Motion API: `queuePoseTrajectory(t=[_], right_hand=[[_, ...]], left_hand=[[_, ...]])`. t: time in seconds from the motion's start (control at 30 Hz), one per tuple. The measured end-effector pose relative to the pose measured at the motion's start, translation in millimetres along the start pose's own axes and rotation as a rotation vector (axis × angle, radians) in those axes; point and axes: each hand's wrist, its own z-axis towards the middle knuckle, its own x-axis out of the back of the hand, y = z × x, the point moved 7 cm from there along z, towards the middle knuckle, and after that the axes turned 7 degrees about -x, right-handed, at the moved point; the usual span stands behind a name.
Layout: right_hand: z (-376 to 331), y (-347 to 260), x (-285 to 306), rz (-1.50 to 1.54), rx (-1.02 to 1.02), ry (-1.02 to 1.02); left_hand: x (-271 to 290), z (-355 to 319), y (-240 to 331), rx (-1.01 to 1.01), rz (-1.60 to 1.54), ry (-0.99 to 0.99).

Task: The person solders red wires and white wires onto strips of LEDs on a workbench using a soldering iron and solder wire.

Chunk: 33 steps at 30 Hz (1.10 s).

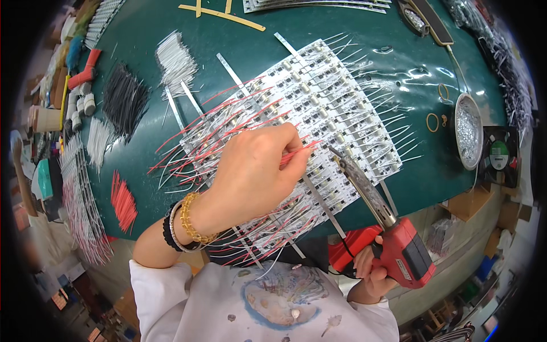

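A large white panel of small circuit boards (336, 108) lies on the green table, with metal strips poking out past its edges. White wires stick out along its right side, and red and white ones along its left. Over the middle of the panel, my left hand (253, 162) is closed on a small bunch of red wires (292, 155), one end pointing at the boards. My right hand (373, 271) grips a red and black soldering gun (405, 251) from below. Its long metal tip reaches up over the panel, just right of the left hand's fingertips.
Bundles of black wires (125, 100), white wires (176, 60) and red wires (122, 202) lie on the left. Wired board strips (82, 196) hang over the left edge. To the right are a metal dish (469, 134), rubber bands (433, 122) and a small fan (499, 155).
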Motion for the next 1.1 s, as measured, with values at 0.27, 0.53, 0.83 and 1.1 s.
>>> queuePoseTrajectory(t=[0.27, 0.53, 0.83, 1.1], right_hand=[[-2, -6, -5, 0.003, -0.094, 0.111], [-17, -14, 4, -0.047, -0.063, 0.238], [-47, 14, 35, -0.304, -0.045, 0.092], [-75, 58, 56, 0.51, -0.741, 0.307]], left_hand=[[1, -1, 3, -0.02, -0.013, 0.035], [1, -14, 31, -0.219, -0.074, 0.166], [-16, -12, 23, -0.201, 0.032, 0.104], [-17, -11, 24, -0.209, 0.049, 0.104]])
